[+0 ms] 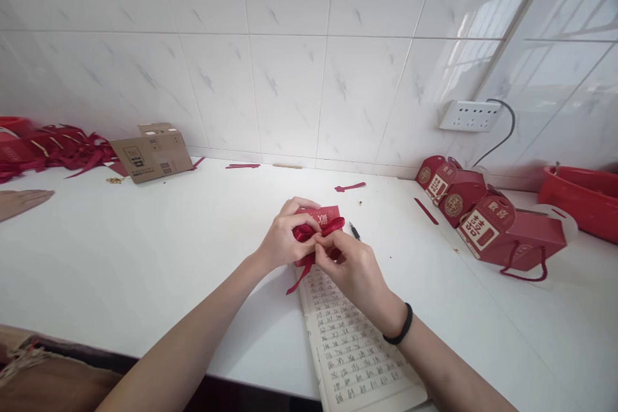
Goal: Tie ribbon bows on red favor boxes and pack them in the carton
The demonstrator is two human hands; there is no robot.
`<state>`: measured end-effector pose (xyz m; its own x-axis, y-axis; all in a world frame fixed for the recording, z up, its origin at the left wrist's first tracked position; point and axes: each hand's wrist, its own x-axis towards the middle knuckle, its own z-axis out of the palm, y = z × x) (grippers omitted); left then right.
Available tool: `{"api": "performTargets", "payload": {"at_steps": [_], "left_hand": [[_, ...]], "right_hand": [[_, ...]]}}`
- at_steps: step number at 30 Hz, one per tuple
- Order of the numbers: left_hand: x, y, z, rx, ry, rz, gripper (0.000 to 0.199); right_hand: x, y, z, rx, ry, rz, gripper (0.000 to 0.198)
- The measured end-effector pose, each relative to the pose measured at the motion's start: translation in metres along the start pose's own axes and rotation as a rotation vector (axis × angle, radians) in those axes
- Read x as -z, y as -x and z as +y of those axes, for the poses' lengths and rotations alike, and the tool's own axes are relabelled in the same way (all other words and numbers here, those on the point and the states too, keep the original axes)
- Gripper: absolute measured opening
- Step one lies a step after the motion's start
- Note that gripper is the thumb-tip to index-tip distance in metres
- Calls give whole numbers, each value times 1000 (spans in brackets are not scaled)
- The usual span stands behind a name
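A small red box (332,212) with pale lettering lies on the table under my hands, and a shiny red ribbon (334,226) is looped in a bow across it. Wrapped over the box's left side, my left hand (290,232) pinches the bow near its middle. From the right, thumb and forefinger of my right hand (350,261) are pressed together on the ribbon at the same spot. One ribbon tail hangs down to the left. Beneath the box and my right wrist is an open notebook (357,360) filled with handwritten numbers. My fingers hide the knot.
Red gift boxes (512,232) stand in a row at right, before a red basin (584,199). A power strip (470,116) hangs on the tiled wall. A cardboard box (157,154) and piled red ribbons (62,148) are at left, near another person's hand (24,203). A pen (355,230) lies close by.
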<state>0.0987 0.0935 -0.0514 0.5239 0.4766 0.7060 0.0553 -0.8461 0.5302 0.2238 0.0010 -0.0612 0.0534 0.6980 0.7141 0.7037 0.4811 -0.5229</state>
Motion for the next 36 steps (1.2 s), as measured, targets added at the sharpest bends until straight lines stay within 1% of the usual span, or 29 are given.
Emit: {"api": "performTargets", "payload": {"at_steps": [3, 8, 12, 16, 18, 20, 23, 25, 28, 33, 36], "left_hand": [[0, 0, 0, -4, -5, 4, 6], [0, 1, -1, -17, 1, 1, 5], [0, 0, -1, -16, -6, 0, 5], [0, -1, 0, -9, -18, 1, 7], [0, -1, 1, -6, -11, 0, 5], [-1, -1, 1, 16, -12, 8, 7], [-2, -1, 0, 51, -30, 32, 10], [-2, -1, 1, 51, -28, 36, 10], [-3, -2, 2, 41, -4, 30, 9], [-5, -2, 3, 50, -6, 63, 11], [-6, -2, 3, 56, -27, 70, 12]], "right_hand": [[0, 0, 0, -14, -2, 3, 14], [1, 0, -3, -67, -48, -31, 7], [1, -2, -1, -58, -30, -25, 11], [2, -2, -1, -87, -53, -11, 12], [2, 0, -4, -42, -48, 4, 13], [-2, 4, -8, 89, 0, -13, 14], [-11, 12, -14, 298, 129, -109, 23], [-16, 17, -16, 373, 216, -146, 23], [-20, 20, -17, 407, 266, -161, 25], [-18, 18, -16, 374, 259, -118, 24], [-19, 16, -17, 350, 256, -126, 23]]}}
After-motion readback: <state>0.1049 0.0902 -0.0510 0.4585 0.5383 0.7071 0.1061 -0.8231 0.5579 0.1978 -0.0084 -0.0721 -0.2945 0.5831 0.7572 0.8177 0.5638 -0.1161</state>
